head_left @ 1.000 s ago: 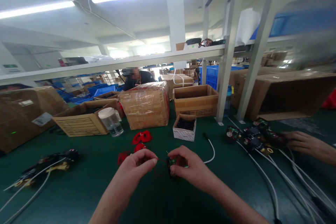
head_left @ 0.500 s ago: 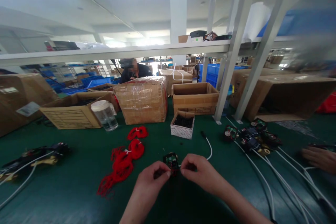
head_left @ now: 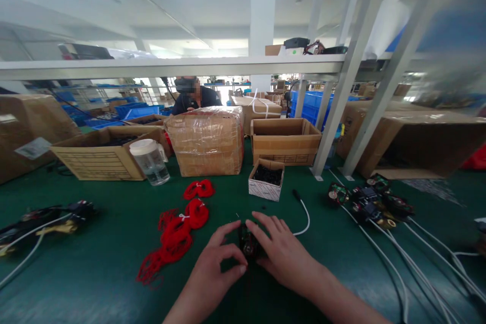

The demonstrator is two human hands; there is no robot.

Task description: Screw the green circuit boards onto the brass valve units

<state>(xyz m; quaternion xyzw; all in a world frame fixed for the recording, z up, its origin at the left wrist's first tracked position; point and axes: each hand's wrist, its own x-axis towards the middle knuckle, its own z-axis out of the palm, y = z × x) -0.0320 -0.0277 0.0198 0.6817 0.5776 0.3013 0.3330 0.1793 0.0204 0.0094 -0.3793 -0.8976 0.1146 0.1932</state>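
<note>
The green felt-covered tabletop is being left open in front of the hands and to their left, with bare mat running to the near edge of the view. Room on the left is being narrowed by a heap of red wire bundles lying near the left hand. Behind the hands, space is being closed off by a small white cardboard box of black parts and by a thin white cable curving just beside the right hand's fingertips. Farther back, the table is being walled in by a tape-wrapped brown cardboard box, an open brown cardboard carton and a clear plastic jar with a white lid. To the right, space is being taken up by a cluster of dark circuit assemblies with white leads, well apart from the hands, and by slanted grey metal shelf posts.

A small dark circuit-board part is being kept low over the mat between the two hands. The left hand is being curled beside it, forefinger and thumb bracketing its left side with a gap between them. Whether the part is actually being pinched cannot be told. The right hand is being laid palm-down and spread, its fingers extended flat against the part's right side, not closed around it.
</note>
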